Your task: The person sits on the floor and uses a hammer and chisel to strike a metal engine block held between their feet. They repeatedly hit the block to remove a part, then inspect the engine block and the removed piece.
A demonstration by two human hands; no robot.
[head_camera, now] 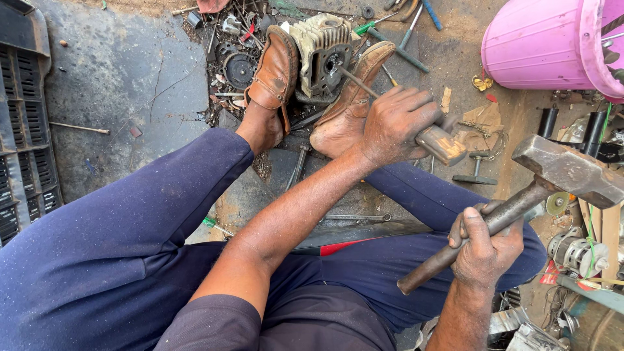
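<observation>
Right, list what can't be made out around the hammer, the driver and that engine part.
- Head view: the tool tip inside the engine cylinder is hidden by its bore.
- The tool's grip is mostly covered by the left hand.
- Part of the hammer handle is hidden under the right hand.
- The pink bucket is cut off by the right edge.
- Small parts beyond the shoes are too small to identify.

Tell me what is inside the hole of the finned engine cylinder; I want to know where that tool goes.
A thin metal rod from the left hand enters the hole of the finned engine cylinder, which is clamped between two brown shoes. Its tip is hidden in the dark bore.
</observation>
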